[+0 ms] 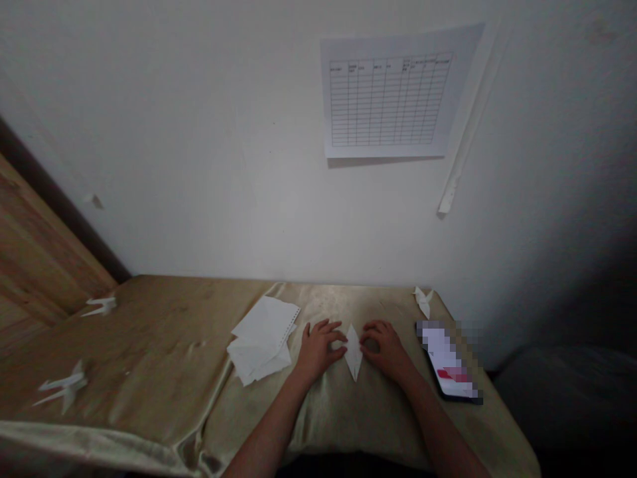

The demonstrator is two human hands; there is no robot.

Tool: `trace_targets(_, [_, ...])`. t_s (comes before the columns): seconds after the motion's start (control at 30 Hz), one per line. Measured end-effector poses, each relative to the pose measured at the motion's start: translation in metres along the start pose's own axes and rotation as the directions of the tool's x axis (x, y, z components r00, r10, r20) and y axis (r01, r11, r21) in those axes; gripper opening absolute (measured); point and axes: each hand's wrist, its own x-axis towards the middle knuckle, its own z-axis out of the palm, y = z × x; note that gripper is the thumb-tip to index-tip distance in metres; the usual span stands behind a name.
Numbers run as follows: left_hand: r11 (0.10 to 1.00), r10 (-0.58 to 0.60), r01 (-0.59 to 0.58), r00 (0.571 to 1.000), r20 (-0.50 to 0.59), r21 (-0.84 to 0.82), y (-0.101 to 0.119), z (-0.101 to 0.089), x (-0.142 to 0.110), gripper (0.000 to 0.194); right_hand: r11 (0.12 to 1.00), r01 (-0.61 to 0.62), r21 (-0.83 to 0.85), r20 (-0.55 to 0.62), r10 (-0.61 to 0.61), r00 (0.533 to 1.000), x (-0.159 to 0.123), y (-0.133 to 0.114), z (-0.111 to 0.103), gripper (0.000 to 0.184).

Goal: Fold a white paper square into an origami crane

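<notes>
The bare left forearm (269, 438) and right forearm (442, 431) enter from the bottom edge, nearest the camera, over a draped beige satin cloth (149, 358). The left hand (318, 348) and right hand (385, 348) lie palm-down on the cloth, fingers loosely spread and slightly curled. Neither hand pinches.

Between the hands is a narrow diamond of folded white paper (353, 353), flat on the cloth. Its long axis runs almost straight out from the person, tilted very slightly, with one sharp point toward the person and the other toward the wall. The fingertips of both hands touch or nearly touch its upper edges from either side.

Just left of the left hand lies a loose stack of white paper sheets (261, 342). Just right of the right hand lies a smartphone (448, 362), its screen obscured. Beyond the right hand stands a small white paper crane (423, 301). Well left of the left hand are two more paper cranes (64, 386) (102, 305). A gridded paper chart (391, 99) is fixed to the wall ahead.
</notes>
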Motion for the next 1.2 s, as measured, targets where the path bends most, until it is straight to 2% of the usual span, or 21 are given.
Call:
trace_targets(0.27, [0.999, -0.012, 0.011, 1.0, 0.016, 0.042, 0.003, -0.003, 0.0, 0.031, 0.999, -0.04, -0.028, 0.016, 0.04, 0.999, 0.0, 0.003, 0.005, 0.025])
trace_targets(0.47, [0.996, -0.003, 0.004, 1.0, -0.013, 0.086, 0.009, -0.004, 0.001, 0.026, 0.997, -0.053, -0.055, 0.012, 0.054, 0.998, -0.001, 0.001, 0.006, 0.026])
trace_targets(0.67, [0.991, 0.005, -0.006, 1.0, 0.007, 0.132, 0.007, 0.001, 0.003, 0.034, 0.993, -0.073, -0.088, -0.009, 0.072, 0.997, 0.001, -0.004, 0.007, 0.019])
trace_targets(1.2, [0.99, -0.032, 0.033, 0.999, -0.005, 0.139, 0.012, 0.003, 0.002, 0.049, 0.973, -0.081, -0.217, -0.007, 0.082, 0.997, 0.002, -0.008, 0.011, 0.034])
